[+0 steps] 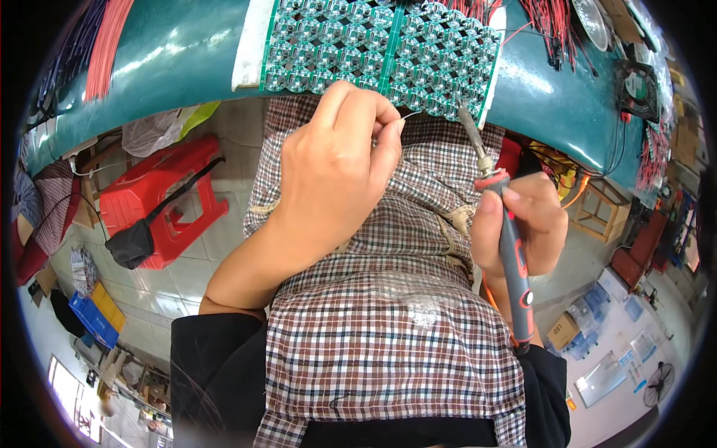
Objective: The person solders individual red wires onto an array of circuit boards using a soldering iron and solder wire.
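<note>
A panel of many small round green circuit boards point(328, 56) lies on a white backing at the front edge of the table. My left hand point(336, 160) is closed in a pinch at the panel's near edge, with a thin silvery wire point(410, 114), looking like solder, poking out from the fingertips. In my right hand point(539, 224) is a grey and red soldering iron point(514, 261), gripped like a pen. Its tip points up at the near right part of the panel; whether it touches a board I cannot tell.
Red wires point(112, 45) and dark wires point(67, 63) lie at the table's left. More red and black wires point(553, 30) sit behind the panel's right side, near a small black fan point(637, 89). A red plastic stool point(160, 198) stands on the floor at left. A checked apron point(388, 299) covers my lap.
</note>
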`<state>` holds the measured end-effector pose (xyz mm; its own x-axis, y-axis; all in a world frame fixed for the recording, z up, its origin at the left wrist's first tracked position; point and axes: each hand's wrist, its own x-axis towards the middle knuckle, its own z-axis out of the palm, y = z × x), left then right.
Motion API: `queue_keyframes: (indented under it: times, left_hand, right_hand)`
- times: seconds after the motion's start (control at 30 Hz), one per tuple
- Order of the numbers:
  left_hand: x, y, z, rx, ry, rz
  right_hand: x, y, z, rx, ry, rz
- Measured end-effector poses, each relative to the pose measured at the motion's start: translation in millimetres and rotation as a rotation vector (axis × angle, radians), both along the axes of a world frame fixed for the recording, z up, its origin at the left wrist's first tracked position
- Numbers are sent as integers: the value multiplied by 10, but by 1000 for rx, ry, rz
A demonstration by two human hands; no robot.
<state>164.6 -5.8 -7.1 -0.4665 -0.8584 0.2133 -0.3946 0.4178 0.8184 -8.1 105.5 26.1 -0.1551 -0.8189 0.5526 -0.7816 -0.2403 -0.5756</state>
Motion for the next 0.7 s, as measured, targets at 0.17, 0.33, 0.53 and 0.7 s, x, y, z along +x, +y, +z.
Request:
queue_keyframes:
  times: [0.17,0.33,0.53,0.7]
  left_hand:
    - [-101,-100,59,-152,-32,11]
    - [-200,-140,36,-212,-26,42]
    - [-209,-142,12,-224,-35,54]
    - [-207,-137,25,-213,-44,46]
  right_hand:
    - [-38,-121,-32,-19,-43,45]
    - [-23,-188,-58,-12,-44,42]
    - [-20,-193,-105,-12,-71,31]
    - [0,-177,-108,4,-53,50]
